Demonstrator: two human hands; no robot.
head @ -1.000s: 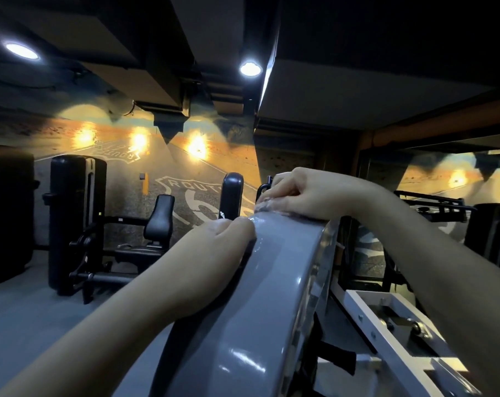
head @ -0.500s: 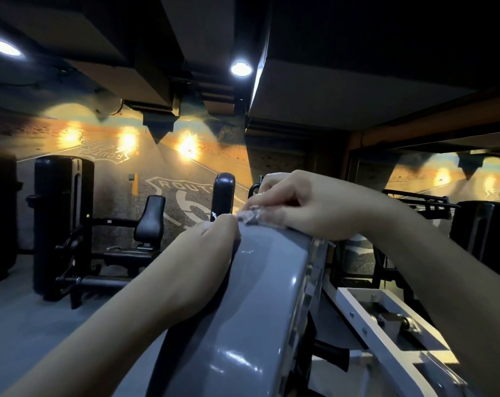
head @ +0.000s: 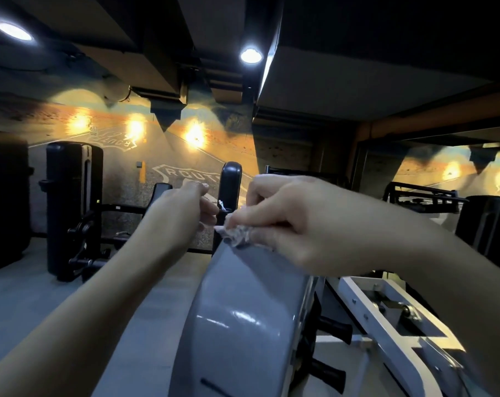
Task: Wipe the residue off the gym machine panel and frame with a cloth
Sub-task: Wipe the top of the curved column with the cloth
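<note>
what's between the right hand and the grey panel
A crumpled pale wad, pinched by the right hand at the top of the grey panel; head view.

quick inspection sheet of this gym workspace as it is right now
surface: grey machine panel, curved and glossy; residue too faint to tell
job's things: crumpled whitish wad at the panel's top edge; white frame to the panel's right
clutter: nothing seen
hands: right hand pinches the wad; left hand beside it, fingers curled, blurred, hold unclear
cables: nothing seen
surroundings: black gym machine at left, road mural wall behind, ceiling light on
</note>
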